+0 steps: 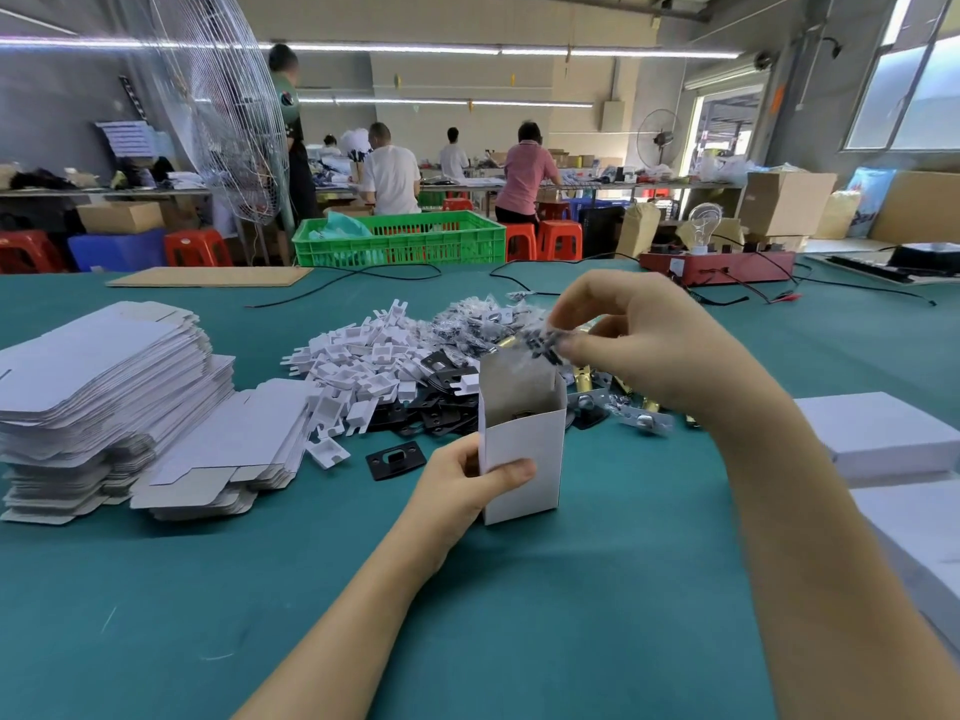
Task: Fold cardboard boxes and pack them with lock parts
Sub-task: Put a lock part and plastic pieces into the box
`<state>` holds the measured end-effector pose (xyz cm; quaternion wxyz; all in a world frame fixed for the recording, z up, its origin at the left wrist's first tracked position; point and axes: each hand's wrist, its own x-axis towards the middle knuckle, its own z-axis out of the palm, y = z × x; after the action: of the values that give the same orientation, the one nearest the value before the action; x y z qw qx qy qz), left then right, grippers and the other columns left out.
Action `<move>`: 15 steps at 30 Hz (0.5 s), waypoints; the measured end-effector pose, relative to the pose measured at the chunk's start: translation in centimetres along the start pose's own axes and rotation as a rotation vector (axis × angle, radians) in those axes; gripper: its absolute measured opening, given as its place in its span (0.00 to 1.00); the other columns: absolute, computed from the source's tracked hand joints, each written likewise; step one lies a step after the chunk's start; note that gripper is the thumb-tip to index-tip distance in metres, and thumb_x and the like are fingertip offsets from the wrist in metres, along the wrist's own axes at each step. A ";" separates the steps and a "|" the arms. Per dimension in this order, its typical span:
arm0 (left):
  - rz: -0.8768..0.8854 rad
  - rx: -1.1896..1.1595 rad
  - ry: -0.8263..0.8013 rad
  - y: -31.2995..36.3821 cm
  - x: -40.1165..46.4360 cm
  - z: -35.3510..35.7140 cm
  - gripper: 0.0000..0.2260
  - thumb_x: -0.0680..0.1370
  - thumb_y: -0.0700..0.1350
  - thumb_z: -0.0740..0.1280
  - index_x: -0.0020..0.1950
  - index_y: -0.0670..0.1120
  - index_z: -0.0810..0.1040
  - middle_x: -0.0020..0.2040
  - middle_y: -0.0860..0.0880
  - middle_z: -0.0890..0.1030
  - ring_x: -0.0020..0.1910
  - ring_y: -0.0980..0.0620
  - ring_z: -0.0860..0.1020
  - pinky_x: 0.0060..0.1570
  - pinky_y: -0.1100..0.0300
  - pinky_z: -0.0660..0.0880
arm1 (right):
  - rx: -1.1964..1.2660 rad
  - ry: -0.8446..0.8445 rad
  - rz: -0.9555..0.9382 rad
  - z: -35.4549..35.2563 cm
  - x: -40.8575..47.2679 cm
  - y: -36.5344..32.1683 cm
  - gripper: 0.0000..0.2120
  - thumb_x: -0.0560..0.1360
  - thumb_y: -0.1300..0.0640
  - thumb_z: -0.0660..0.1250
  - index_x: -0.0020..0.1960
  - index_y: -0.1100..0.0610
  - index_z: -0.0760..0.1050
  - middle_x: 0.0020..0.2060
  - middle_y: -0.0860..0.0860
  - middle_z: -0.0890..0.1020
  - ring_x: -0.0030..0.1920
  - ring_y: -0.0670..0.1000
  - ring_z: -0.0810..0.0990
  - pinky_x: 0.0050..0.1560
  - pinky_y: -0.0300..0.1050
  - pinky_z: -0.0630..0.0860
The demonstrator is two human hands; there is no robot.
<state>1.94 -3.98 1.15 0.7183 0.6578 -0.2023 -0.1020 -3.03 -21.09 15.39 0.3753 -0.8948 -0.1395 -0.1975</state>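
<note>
A small white cardboard box [524,449] stands upright on the green table, its top open. My left hand [467,485] grips its lower left side, thumb across the front. Just above the opening, my right hand [634,340] pinches a clear plastic bag of small dark parts [545,348]. Behind the box lies a heap of white plastic inserts [363,366], black metal plates [441,402] and more bagged parts [478,324]. One black plate [396,458] lies alone left of the box.
Stacks of flat white box blanks [104,402] fill the table's left side. Closed white boxes [883,439] sit at the right edge. Metal latch pieces [639,415] lie right of the box. A red test device with a bulb [717,265], cables and a green crate [400,239] stand behind.
</note>
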 end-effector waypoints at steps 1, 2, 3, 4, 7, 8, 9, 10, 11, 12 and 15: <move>-0.003 -0.002 0.002 0.0 0.0 0.0 0.12 0.67 0.48 0.76 0.50 0.55 0.85 0.51 0.51 0.86 0.51 0.53 0.83 0.49 0.64 0.79 | -0.052 -0.021 -0.015 0.3 0.1 -0.1 0.08 0.74 0.62 0.70 0.43 0.49 0.76 0.42 0.44 0.82 0.35 0.38 0.77 0.35 0.25 0.68; -0.006 -0.006 0.004 0.0 0.0 0.0 0.12 0.67 0.48 0.76 0.51 0.55 0.85 0.51 0.50 0.86 0.51 0.52 0.83 0.49 0.64 0.78 | -0.098 -0.037 -0.025 0.5 0.2 -0.2 0.09 0.74 0.63 0.69 0.43 0.49 0.76 0.41 0.44 0.82 0.34 0.36 0.76 0.35 0.24 0.67; -0.008 -0.009 0.003 0.0 0.0 -0.1 0.13 0.67 0.48 0.76 0.51 0.54 0.85 0.51 0.50 0.86 0.51 0.52 0.83 0.48 0.65 0.78 | -0.148 -0.047 -0.031 0.8 0.2 -0.2 0.08 0.74 0.63 0.69 0.44 0.50 0.76 0.41 0.45 0.81 0.34 0.33 0.75 0.35 0.23 0.67; -0.010 -0.014 0.001 0.0 0.0 -0.1 0.13 0.67 0.48 0.76 0.51 0.53 0.85 0.51 0.50 0.86 0.51 0.53 0.83 0.48 0.66 0.78 | -0.197 -0.049 -0.036 1.0 0.3 -0.3 0.07 0.75 0.63 0.68 0.45 0.51 0.77 0.42 0.45 0.81 0.34 0.32 0.74 0.36 0.22 0.66; -0.016 -0.029 0.003 0.0 0.0 0.0 0.11 0.67 0.47 0.76 0.49 0.54 0.86 0.49 0.51 0.86 0.49 0.54 0.83 0.45 0.67 0.77 | -0.290 -0.056 -0.055 1.7 0.4 -0.4 0.06 0.75 0.63 0.67 0.47 0.52 0.78 0.43 0.47 0.81 0.35 0.37 0.73 0.35 0.25 0.66; -0.016 -0.033 0.007 0.0 0.0 0.0 0.11 0.67 0.47 0.76 0.48 0.55 0.86 0.49 0.51 0.86 0.48 0.55 0.83 0.45 0.67 0.77 | -0.316 -0.066 -0.063 2.0 0.5 -0.6 0.06 0.75 0.63 0.67 0.47 0.53 0.78 0.43 0.48 0.81 0.36 0.40 0.73 0.35 0.27 0.67; -0.017 -0.035 0.009 0.0 0.0 0.1 0.11 0.67 0.47 0.76 0.48 0.55 0.86 0.48 0.51 0.86 0.48 0.55 0.83 0.44 0.67 0.77 | -0.349 -0.075 -0.072 2.4 0.5 -0.7 0.07 0.75 0.64 0.67 0.48 0.53 0.79 0.42 0.49 0.81 0.37 0.43 0.74 0.36 0.31 0.67; -0.017 -0.036 0.007 0.1 0.0 0.1 0.11 0.67 0.47 0.76 0.48 0.55 0.86 0.48 0.51 0.86 0.48 0.55 0.83 0.44 0.67 0.77 | -0.382 -0.086 -0.080 2.8 0.6 -0.8 0.07 0.74 0.64 0.66 0.48 0.54 0.80 0.41 0.49 0.81 0.38 0.45 0.74 0.36 0.34 0.67; -0.018 -0.039 0.005 0.0 0.0 0.1 0.11 0.67 0.47 0.76 0.48 0.55 0.86 0.48 0.51 0.86 0.47 0.55 0.83 0.44 0.67 0.77 | -0.402 -0.101 -0.086 3.2 0.6 -0.9 0.08 0.74 0.64 0.66 0.48 0.54 0.80 0.39 0.49 0.81 0.37 0.45 0.73 0.37 0.36 0.67; -0.019 -0.043 0.002 0.0 0.1 0.1 0.11 0.67 0.46 0.76 0.48 0.55 0.86 0.48 0.51 0.86 0.47 0.55 0.83 0.44 0.67 0.77 | -0.405 -0.119 -0.091 3.6 0.6 -0.9 0.08 0.74 0.64 0.66 0.49 0.55 0.81 0.39 0.49 0.80 0.37 0.45 0.73 0.39 0.36 0.68; -0.025 -0.050 -0.004 0.0 0.1 0.0 0.11 0.67 0.47 0.76 0.49 0.55 0.85 0.49 0.50 0.86 0.48 0.55 0.83 0.44 0.67 0.77 | -0.386 -0.150 -0.094 4.3 0.7 -0.8 0.07 0.74 0.64 0.66 0.49 0.57 0.79 0.41 0.51 0.82 0.40 0.48 0.76 0.43 0.39 0.71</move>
<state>2.00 -4.06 1.19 0.7327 0.6420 -0.1929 -0.1169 -1.72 -17.36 13.47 0.1760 -0.9547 -0.1682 -0.1709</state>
